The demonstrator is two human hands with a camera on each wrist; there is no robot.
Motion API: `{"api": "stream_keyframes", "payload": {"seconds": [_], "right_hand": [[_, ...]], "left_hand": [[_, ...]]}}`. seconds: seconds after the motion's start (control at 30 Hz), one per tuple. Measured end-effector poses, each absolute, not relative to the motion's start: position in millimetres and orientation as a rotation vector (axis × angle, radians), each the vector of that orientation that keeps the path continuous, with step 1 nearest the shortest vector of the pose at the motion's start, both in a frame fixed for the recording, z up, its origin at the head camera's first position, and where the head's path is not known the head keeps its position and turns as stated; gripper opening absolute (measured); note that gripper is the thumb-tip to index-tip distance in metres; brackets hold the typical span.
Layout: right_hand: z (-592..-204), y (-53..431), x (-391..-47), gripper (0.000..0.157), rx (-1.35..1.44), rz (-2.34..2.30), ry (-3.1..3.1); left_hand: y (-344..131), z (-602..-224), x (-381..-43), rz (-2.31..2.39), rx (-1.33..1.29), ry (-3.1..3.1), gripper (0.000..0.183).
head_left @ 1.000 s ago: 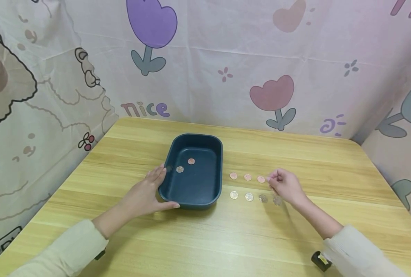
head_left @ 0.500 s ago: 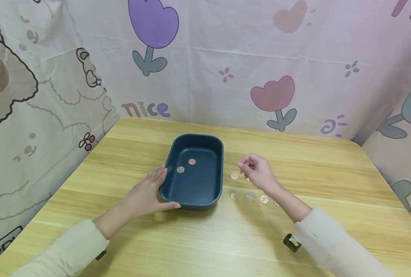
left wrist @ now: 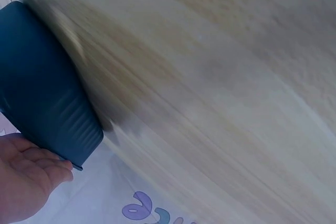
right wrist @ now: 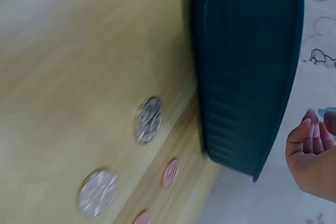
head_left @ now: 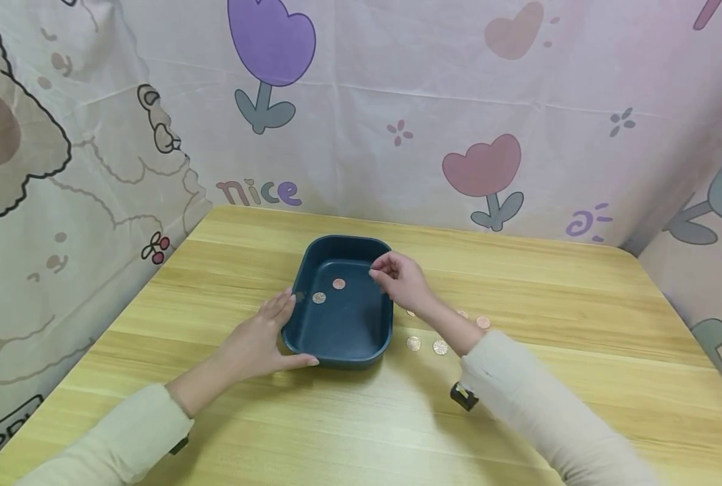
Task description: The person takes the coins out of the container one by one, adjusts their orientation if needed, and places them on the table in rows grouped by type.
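Note:
A dark teal box [head_left: 348, 362] stands on the table, left of the middle. My left hand [head_left: 251, 341] rests against its left and near sides, fingers fairly straight at the rim and thumb along the near edge. On the box floor lie a copper coin [head_left: 339, 284] and a silvery coin [head_left: 319, 298]. My right hand [head_left: 406, 280] is over the right rim, thumb and forefinger pinched together; its coin is mostly hidden by the fingertips. In the right wrist view, silvery coins [right wrist: 98, 192] and copper coins [right wrist: 170, 172] lie flat beside the box [right wrist: 247, 72].
Two rows of coins lie right of the box, partly covered by my right forearm: a silvery coin [head_left: 440, 347] in the near row, a copper coin [head_left: 483, 322] in the far row. A patterned cloth [head_left: 361, 148] hangs behind the table [head_left: 537, 270].
My right hand has moved left, from the right end of the copper row to above the box's right rim. My left hand and the box have stayed in place.

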State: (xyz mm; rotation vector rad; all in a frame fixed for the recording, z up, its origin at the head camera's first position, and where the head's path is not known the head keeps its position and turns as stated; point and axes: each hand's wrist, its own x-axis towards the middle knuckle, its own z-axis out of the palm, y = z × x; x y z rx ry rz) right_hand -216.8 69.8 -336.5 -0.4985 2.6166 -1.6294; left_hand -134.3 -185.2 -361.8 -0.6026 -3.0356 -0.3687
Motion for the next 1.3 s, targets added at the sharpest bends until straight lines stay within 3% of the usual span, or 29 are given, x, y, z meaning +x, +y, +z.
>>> {"api": "stream_keyframes", "payload": {"seconds": [0.47, 1.3], "right_hand": [[-347, 29, -239, 0.02, -0.53, -1.36, 2.707], [-373, 9, -270, 0.032, -0.555, -0.894, 2.709]], "left_hand": [[-187, -361, -134, -0.339, -0.638, -3.03, 0.107], [-189, -360, -137, -0.349, -0.668, -3.017, 0.107]]}}
